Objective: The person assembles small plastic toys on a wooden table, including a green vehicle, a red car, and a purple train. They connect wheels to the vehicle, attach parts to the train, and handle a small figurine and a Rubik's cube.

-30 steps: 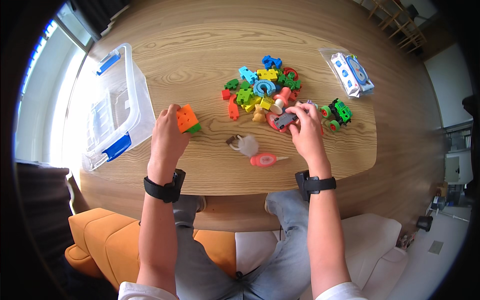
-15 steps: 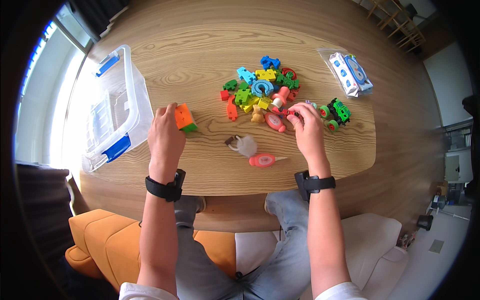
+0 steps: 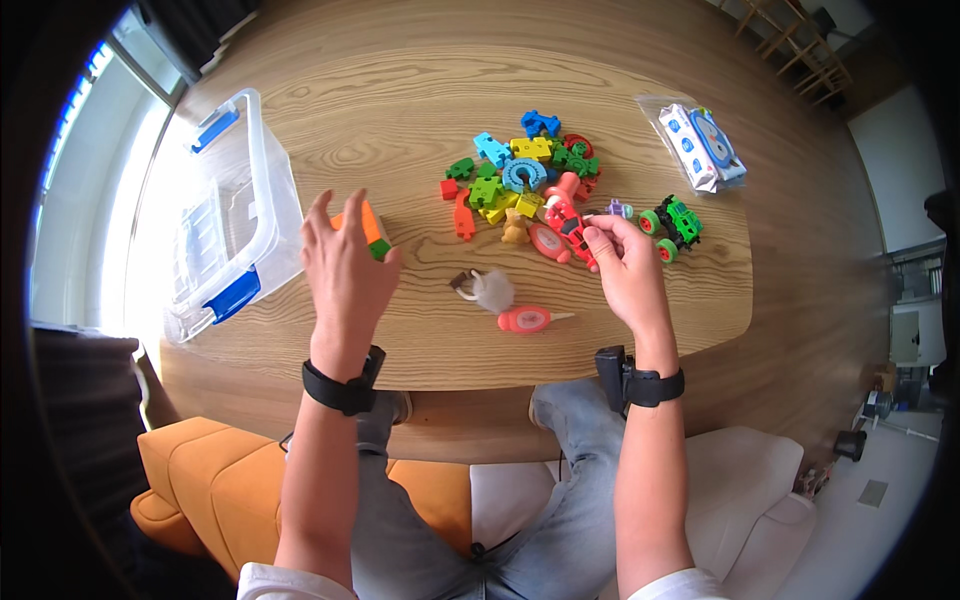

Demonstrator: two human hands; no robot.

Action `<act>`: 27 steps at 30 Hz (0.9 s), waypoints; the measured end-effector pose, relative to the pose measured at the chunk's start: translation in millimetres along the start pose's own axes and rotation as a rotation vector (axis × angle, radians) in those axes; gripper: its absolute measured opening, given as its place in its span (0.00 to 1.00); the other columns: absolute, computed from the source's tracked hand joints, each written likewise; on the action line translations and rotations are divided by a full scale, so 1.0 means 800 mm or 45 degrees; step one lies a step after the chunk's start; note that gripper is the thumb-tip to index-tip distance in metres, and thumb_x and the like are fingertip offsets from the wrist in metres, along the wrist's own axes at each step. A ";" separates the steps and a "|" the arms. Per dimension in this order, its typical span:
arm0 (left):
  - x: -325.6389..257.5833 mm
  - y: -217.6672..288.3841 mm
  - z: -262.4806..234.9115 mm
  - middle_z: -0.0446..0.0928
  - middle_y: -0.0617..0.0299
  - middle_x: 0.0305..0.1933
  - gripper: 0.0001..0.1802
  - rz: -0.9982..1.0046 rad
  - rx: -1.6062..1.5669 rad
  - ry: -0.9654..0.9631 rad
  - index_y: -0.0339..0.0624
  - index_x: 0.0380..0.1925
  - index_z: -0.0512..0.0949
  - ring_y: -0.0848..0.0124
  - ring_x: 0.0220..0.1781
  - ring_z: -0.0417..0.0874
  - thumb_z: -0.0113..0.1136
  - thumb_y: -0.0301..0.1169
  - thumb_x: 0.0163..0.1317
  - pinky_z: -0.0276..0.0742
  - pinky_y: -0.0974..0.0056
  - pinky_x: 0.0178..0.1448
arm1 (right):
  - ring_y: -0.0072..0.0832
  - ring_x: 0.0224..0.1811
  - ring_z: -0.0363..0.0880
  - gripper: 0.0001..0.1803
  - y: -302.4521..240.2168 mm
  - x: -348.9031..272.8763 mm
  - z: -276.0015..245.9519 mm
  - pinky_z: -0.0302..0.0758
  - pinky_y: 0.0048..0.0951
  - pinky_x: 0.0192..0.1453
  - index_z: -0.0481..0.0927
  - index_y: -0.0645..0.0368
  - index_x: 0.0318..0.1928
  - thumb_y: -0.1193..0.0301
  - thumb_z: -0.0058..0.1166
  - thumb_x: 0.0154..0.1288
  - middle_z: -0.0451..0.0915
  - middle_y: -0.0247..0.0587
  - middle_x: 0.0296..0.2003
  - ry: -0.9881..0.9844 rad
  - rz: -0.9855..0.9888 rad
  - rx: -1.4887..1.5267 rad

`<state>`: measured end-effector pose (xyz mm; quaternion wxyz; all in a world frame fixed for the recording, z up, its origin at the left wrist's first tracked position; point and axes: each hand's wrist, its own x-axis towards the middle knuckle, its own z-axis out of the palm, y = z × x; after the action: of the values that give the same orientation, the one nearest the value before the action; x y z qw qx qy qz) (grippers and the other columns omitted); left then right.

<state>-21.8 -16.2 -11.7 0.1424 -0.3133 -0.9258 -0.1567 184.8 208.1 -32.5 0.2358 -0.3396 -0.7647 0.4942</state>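
Note:
My left hand [image 3: 347, 270] is open with its fingers spread, just in front of and partly over a puzzle cube [image 3: 376, 230] with orange and green faces. Between the thumb and fingers of my right hand [image 3: 628, 262] is a long red toy car [image 3: 568, 226] with black parts. Its kind is hard to make out fully, as the fingers cover one end. Beneath it, a pink oval toy [image 3: 547, 241] lies on the table, beside a small tan animal figure [image 3: 515, 228]. Nearer me are a fluffy white piece [image 3: 493, 291] and another pink oval toy [image 3: 527, 319] with a pale tip.
Colourful puzzle-like blocks [image 3: 485, 192] are heaped mid-table. A green toy truck [image 3: 676, 226] and a small purple toy [image 3: 619, 208] stand right of them. A packet of wipes [image 3: 705, 148] lies far right. At left sits a clear plastic box [image 3: 262, 200] with blue latches.
My left hand has let go of the cube and opened, its fingers spreading. The cube has turned slightly. My right hand has drawn a little nearer, lifting the red toy car into fuller view.

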 end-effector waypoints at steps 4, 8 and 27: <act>-0.003 0.027 0.002 0.77 0.43 0.60 0.29 0.225 -0.638 -0.110 0.39 0.61 0.79 0.44 0.62 0.80 0.72 0.22 0.56 0.80 0.50 0.66 | 0.17 0.30 0.77 0.14 -0.020 -0.007 0.006 0.75 0.25 0.35 0.87 0.67 0.50 0.66 0.62 0.79 0.85 0.33 0.30 -0.061 0.011 0.116; -0.014 0.054 0.003 0.79 0.45 0.54 0.23 0.346 -0.919 -0.231 0.36 0.56 0.81 0.44 0.55 0.83 0.70 0.21 0.59 0.82 0.50 0.59 | 0.13 0.35 0.80 0.18 -0.018 -0.005 0.000 0.78 0.21 0.38 0.87 0.67 0.55 0.63 0.63 0.80 0.87 0.30 0.37 -0.165 0.048 0.143; 0.000 0.053 -0.013 0.81 0.53 0.59 0.26 0.455 -1.285 -0.434 0.40 0.58 0.85 0.57 0.52 0.88 0.68 0.13 0.59 0.88 0.59 0.52 | 0.18 0.45 0.86 0.14 -0.059 -0.013 0.031 0.83 0.23 0.50 0.88 0.67 0.57 0.71 0.63 0.78 0.92 0.38 0.45 -0.392 -0.114 0.115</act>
<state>6.6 11.6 6.0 -0.1525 -0.5155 -0.6784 -0.5008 161.1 172.6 0.6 0.1527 -0.2146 -0.7831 0.5634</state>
